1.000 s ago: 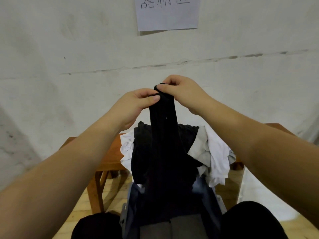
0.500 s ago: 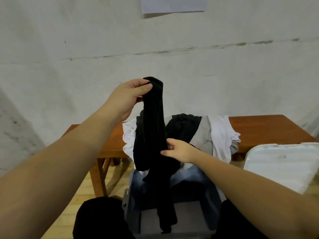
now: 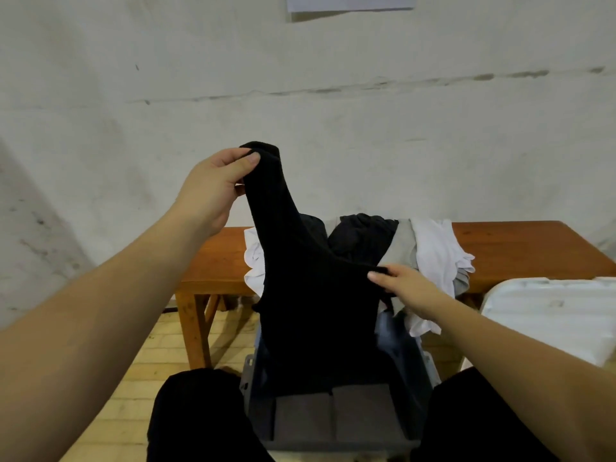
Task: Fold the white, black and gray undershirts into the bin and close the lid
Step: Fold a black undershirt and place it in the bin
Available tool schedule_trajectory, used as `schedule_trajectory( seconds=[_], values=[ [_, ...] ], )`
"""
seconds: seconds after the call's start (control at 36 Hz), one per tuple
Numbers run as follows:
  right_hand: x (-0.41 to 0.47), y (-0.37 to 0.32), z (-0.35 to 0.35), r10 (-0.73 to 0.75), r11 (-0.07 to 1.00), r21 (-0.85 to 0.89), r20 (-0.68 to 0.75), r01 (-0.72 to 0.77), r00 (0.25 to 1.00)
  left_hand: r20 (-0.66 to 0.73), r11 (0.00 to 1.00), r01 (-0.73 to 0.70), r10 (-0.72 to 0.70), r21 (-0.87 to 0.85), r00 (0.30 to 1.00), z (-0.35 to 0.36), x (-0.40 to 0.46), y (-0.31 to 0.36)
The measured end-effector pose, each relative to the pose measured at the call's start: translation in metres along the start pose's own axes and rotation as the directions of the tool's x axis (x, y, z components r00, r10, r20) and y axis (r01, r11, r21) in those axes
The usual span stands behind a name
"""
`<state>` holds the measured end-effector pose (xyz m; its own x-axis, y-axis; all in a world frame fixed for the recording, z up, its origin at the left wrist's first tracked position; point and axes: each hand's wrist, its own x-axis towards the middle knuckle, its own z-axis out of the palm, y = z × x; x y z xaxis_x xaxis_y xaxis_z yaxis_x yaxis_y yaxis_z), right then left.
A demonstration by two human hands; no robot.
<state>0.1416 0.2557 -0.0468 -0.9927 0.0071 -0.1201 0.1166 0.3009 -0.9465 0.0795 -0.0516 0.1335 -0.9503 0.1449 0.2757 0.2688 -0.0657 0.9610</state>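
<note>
A black undershirt (image 3: 310, 305) hangs over the open grey bin (image 3: 333, 425) between my knees. My left hand (image 3: 213, 188) pinches its straps up high. My right hand (image 3: 403, 285) grips its side edge lower down and pulls it out to the right. Folded grey cloth lies on the bin's floor. Behind, on the wooden bench (image 3: 520, 248), lies a heap with a white undershirt (image 3: 436, 251), a gray undershirt (image 3: 401, 248) and more black cloth (image 3: 360, 238). The white bin lid (image 3: 550, 315) rests at the right.
The plaster wall rises close behind the bench, with a paper sheet (image 3: 350, 3) taped at the top. My dark-trousered knees (image 3: 196, 418) flank the bin. Pale wooden floor (image 3: 160, 361) shows under the bench at the left.
My right hand let go of the strap top, dropped to the undershirt's side and drew it rightward, spreading the cloth wide. The left hand kept the straps raised. The view tilted down.
</note>
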Motion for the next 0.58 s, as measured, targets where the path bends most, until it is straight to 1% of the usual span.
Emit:
schedule_trajectory(
  seconds=[0.06,0.08,0.14,0.17,0.22,0.28,0.36,0.42,0.5,0.58],
  values=[
    [-0.005,-0.016,-0.002,-0.032,0.954,0.296,-0.028,0.039,0.999,-0.021,1.000,0.020,-0.020,-0.024,1.000,0.002,-0.002,-0.002],
    [-0.007,-0.027,-0.001,-0.063,0.914,0.399,-0.030,0.069,0.998,-0.031,0.999,0.033,-0.034,-0.040,0.999,0.005,-0.004,-0.003],
    [-0.012,-0.051,0.000,-0.127,0.833,0.541,-0.014,0.114,0.992,-0.042,0.994,0.063,-0.067,-0.087,0.997,0.013,-0.005,-0.002],
    [-0.013,-0.064,0.002,-0.157,0.809,0.574,-0.001,0.129,0.988,-0.044,0.990,0.078,-0.084,-0.120,0.995,0.019,-0.005,-0.001],
    [-0.013,-0.084,0.007,-0.195,0.800,0.582,0.024,0.145,0.981,-0.039,0.978,0.105,-0.113,-0.179,0.993,0.033,-0.005,0.002],
    [-0.009,-0.095,0.016,-0.187,0.813,0.570,0.063,0.118,0.980,-0.016,0.972,0.116,-0.121,-0.203,0.992,0.047,-0.005,0.007],
    [-0.005,-0.098,0.026,-0.183,0.886,0.451,0.125,0.108,0.975,0.037,0.961,0.139,-0.134,-0.238,0.990,0.075,-0.007,0.011],
    [-0.005,-0.098,0.032,-0.168,0.914,0.397,0.172,0.088,0.971,0.073,0.958,0.152,-0.138,-0.245,0.988,0.089,-0.008,0.013],
    [-0.009,-0.095,0.035,-0.149,0.893,0.447,0.182,0.053,0.972,0.094,0.953,0.176,-0.157,-0.247,0.983,0.099,-0.010,0.011],
    [-0.012,-0.092,0.030,-0.170,0.862,0.500,0.128,0.085,0.977,0.092,0.947,0.201,-0.183,-0.251,0.979,0.094,-0.009,-0.001]
  ],
)
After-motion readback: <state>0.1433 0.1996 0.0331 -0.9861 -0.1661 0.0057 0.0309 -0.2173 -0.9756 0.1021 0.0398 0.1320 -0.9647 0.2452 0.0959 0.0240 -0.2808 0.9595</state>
